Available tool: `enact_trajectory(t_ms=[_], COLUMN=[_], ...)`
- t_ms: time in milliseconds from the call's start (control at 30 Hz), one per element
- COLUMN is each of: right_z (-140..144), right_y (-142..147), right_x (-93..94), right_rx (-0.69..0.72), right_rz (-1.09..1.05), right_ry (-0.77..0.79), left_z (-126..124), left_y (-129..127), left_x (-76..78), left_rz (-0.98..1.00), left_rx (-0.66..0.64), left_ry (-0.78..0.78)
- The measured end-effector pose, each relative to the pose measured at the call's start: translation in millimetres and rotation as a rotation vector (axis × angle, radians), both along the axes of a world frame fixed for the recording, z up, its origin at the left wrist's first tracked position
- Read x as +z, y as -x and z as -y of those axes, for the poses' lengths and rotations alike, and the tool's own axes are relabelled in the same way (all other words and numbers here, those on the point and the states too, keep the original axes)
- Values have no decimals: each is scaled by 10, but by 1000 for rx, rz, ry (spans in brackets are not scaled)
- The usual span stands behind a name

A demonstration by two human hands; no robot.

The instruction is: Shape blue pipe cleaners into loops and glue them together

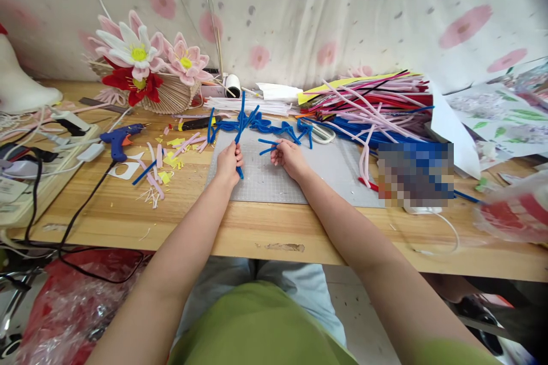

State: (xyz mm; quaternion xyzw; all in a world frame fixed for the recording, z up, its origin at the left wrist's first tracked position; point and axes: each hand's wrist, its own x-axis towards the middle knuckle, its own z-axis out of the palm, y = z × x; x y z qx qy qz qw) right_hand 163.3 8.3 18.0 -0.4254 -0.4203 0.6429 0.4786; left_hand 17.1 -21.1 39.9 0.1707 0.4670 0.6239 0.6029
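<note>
Your left grip (230, 165), near the middle of the frame, is clamped around long blue fuzzy craft stems (242, 117); their upper ends spread apart above your fist and a short end pokes out below it. Your right grip (290, 157), just right of centre, has its fingers pinched together on a thin bent piece of blue fuzzy stem (267, 141), whose two ends point left toward the other hand without touching it. Both grips are over a grey gridded cutting mat (274, 189) on the light wooden desk (180, 222).

Just beyond your hands, a row of looped and folded blue fuzzy shapes (261, 124) runs along the mat's far edge. Left of that row you have a black-and-yellow cutter (199, 124), then pink and yellow scraps (171, 161) scattered left of the mat. Farther into the left of the frame lies a blue glue gun (115, 140).

At upper left, a white fuzzy flower (137, 52), a red one (136, 85) and a pink one (185, 61) stand against a pale woven fan-like form (169, 101). At upper right, a thick bundle of pink, red and black stems (372, 97) lies behind the mat; a patch at right is blurred out.
</note>
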Motion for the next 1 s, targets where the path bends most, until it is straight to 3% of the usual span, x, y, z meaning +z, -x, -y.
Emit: enact_trajectory(t_ms=[100,367,433,600,733,833,1000], right_z=[-12,41,37,-49,-83,-59,-9], right_y=[-26,24,20,-84,-110,-56,16], right_x=[-4,8,7,-36,-63,-65,-119], right_rx=[0,48,16,-258,-297,-252,72], right_rz=[33,157,185,166,194,238,427], right_ry=[-29,-83,-117,-107,-120,-138,-229], left_z=[1,51,55,42,28,14,-5], left_y=[-11,-118,-113,-65,-51,-66,-69], left_x=[-21,-141,-137,-58,-61,-138,-270], left_rz=[-127,-546,-541,-373,-386,-514,-804], left_rx=[-21,-256,-268,-192,-182,-236,-333], left_ry=[-3,-42,-44,-40,-32,-51,-162])
